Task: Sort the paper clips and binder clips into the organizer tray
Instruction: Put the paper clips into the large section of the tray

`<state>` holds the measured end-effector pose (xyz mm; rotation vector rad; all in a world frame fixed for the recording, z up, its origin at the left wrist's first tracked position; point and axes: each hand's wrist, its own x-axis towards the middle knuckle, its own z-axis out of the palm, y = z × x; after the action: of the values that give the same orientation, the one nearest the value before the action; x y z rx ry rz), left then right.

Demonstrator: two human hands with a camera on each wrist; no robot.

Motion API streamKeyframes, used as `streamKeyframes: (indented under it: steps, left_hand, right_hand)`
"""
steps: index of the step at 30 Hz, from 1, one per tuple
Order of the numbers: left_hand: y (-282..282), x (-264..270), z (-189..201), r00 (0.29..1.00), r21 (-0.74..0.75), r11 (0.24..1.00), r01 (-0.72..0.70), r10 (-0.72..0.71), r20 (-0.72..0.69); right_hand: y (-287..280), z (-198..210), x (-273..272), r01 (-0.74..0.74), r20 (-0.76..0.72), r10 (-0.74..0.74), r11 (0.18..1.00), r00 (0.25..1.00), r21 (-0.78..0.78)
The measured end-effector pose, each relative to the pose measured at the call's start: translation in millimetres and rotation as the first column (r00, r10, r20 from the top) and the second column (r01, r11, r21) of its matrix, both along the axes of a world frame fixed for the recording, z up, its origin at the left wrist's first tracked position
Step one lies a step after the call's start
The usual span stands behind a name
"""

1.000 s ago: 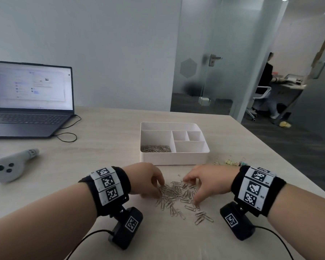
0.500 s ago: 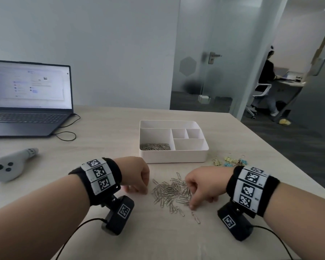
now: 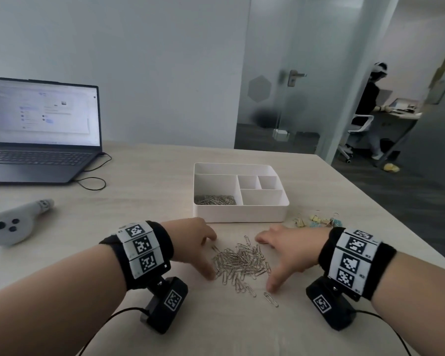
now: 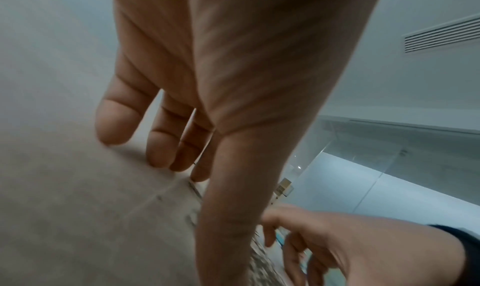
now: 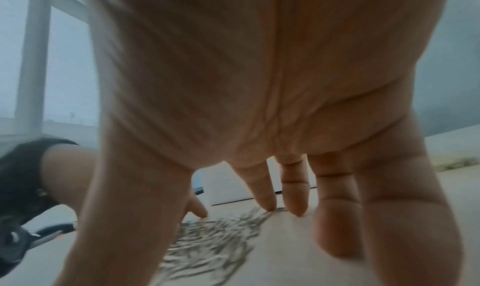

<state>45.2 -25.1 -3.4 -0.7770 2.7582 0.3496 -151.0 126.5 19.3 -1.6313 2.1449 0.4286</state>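
A heap of silver paper clips (image 3: 242, 262) lies on the table between my two hands. My left hand (image 3: 203, 250) stands at the heap's left edge with straight fingers spread, fingertips (image 4: 158, 156) on the table. My right hand (image 3: 275, 255) mirrors it on the right side, thumb and fingers (image 5: 293, 193) spread and touching the table beside the paper clips (image 5: 213, 247). Neither hand holds anything. The white organizer tray (image 3: 239, 215) stands just behind, its front left compartment holding paper clips (image 3: 215, 199). Several pastel binder clips (image 3: 316, 220) lie right of the tray.
An open laptop (image 3: 40, 134) with a black cable (image 3: 93, 181) sits at the far left. A grey handheld controller (image 3: 13, 226) lies left of my left arm. One stray paper clip (image 3: 270, 299) lies near the heap. The table's right edge (image 3: 396, 219) is close.
Both hands have gone from curled fists at the heap's sides to spread, straight fingers framing it. The scattered clips are drawn into a tighter heap than a second ago.
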Motion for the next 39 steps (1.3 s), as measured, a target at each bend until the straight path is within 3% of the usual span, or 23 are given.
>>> streamKeyframes:
  steps: [5, 10, 13, 17, 25, 39]
  left_hand:
    - [15.2, -21.4, -5.0, 0.994, -0.004, 0.997, 0.074, -0.074, -0.079]
    - [15.5, -23.8, -1.9, 0.986, 0.024, 0.999, 0.034, -0.029, -0.165]
    - [12.9, -17.0, -1.3, 0.993, 0.018, 0.999, -0.027, 0.029, -0.111]
    - [21.0, -17.0, -0.8, 1.000, -0.019, 1.000, -0.005, 0.006, 0.027]
    - [31.9, -37.5, -2.9, 0.996, -0.061, 0.998, -0.012, 0.006, -0.094]
    - [7.8, -41.9, -9.1, 0.943, 0.194, 0.974, -0.119, 0.171, -0.284]
  right_hand:
    - [-7.2, -9.9, 20.1, -0.117, 0.032, 0.119, 0.991, 0.992, -0.058]
    - [-19.6, -9.5, 20.7, -0.069, 0.147, 0.097, 0.981, 0.984, -0.181]
    - [-16.1, -3.7, 10.9, 0.010, 0.167, 0.017, 0.987, 0.986, -0.157]
    - [-15.6, -7.9, 7.7, -0.038, 0.014, 0.039, 0.995, 0.999, -0.091]
    - [-30.3, -15.0, 23.9, -0.079, 0.118, 0.116, 0.957, 0.986, -0.279]
    - [-45.3, -22.6, 16.6, 0.121, 0.332, -0.005, 0.936, 0.943, -0.331]
